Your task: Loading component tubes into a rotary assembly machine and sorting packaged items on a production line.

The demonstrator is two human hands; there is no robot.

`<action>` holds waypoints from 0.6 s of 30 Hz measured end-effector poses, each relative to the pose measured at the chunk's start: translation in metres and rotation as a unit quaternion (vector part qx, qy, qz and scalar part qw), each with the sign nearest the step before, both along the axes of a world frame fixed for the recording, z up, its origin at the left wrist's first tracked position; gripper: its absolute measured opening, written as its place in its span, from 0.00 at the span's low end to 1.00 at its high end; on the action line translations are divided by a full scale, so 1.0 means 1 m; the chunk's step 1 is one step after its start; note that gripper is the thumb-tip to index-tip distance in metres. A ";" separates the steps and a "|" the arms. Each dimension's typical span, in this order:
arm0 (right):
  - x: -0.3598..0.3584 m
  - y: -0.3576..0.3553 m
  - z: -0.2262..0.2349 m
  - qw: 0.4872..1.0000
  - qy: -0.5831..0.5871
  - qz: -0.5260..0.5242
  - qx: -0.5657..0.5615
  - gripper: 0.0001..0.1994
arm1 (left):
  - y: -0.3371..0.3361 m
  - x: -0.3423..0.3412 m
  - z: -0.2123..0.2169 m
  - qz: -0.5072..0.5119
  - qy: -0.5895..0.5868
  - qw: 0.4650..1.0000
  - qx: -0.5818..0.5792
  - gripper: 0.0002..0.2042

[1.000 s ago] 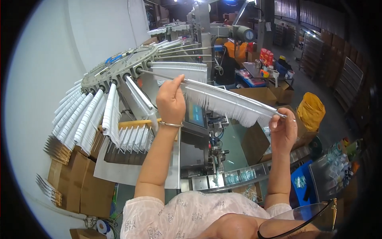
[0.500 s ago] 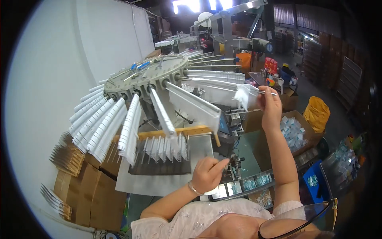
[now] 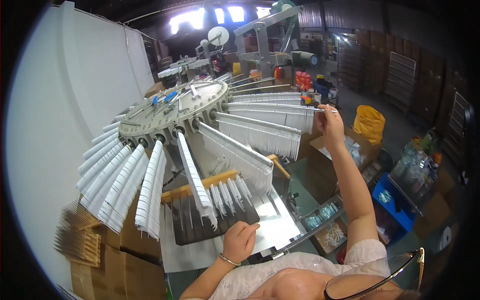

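Right hand (image 3: 330,120), one: extending forward, pinching the outer tip of a rod (image 3: 311,108) between thumb and fingers

Rod, one: lying out from the wheel (image 3: 202,101), near level; its inner end is appearing to sit at the rim, though I am not making out the joint

Strands (image 3: 272,115), white, one row: seeming to hang from that rod, ending just beside the hand

Handling, as I am judging it: pinching the bare tip is serving well; keeping the rod in line with its seat and the fingers off the strands would be sparing the row from snagging on its neighbours

Left hand (image 3: 239,242), one: hovering half-curled by the tray (image 3: 192,235); I am seeing nothing in it, but cannot tell what the palm is hiding

Tray, dark: carrying white bundles (image 3: 227,196) below the wheel

Wheel, round: bearing tools (image 3: 171,96) on top

Rightward: a blue bin (image 3: 400,222) and a yellow bag (image 3: 369,124) are standing well apart
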State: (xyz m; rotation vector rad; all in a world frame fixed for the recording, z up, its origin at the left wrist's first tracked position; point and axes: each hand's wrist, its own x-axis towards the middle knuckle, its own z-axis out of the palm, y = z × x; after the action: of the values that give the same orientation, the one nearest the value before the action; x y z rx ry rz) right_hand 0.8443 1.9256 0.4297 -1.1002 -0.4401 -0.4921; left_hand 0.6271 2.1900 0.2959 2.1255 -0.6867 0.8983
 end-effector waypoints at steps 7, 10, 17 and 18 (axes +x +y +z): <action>-0.016 0.010 0.005 0.998 0.038 0.048 0.035 0.11 | 0.008 -0.004 -0.011 0.005 0.035 0.999 -0.023 0.09; -0.017 0.008 0.006 0.998 0.039 0.042 0.022 0.12 | 0.008 -0.004 -0.014 0.013 0.042 0.999 -0.031 0.09; -0.013 0.012 0.004 0.999 0.023 0.016 0.038 0.12 | 0.001 -0.002 -0.017 0.017 0.073 0.997 -0.030 0.08; -0.011 0.011 0.003 0.999 0.010 0.007 0.032 0.12 | 0.001 -0.002 -0.017 0.020 0.072 0.997 -0.029 0.08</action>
State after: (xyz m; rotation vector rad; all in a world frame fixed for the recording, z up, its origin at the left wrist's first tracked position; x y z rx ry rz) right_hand 0.8337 1.9367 0.4327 -1.0389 -0.4118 -0.4788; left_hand 0.6250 2.1905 0.2792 2.1340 -0.5396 0.7680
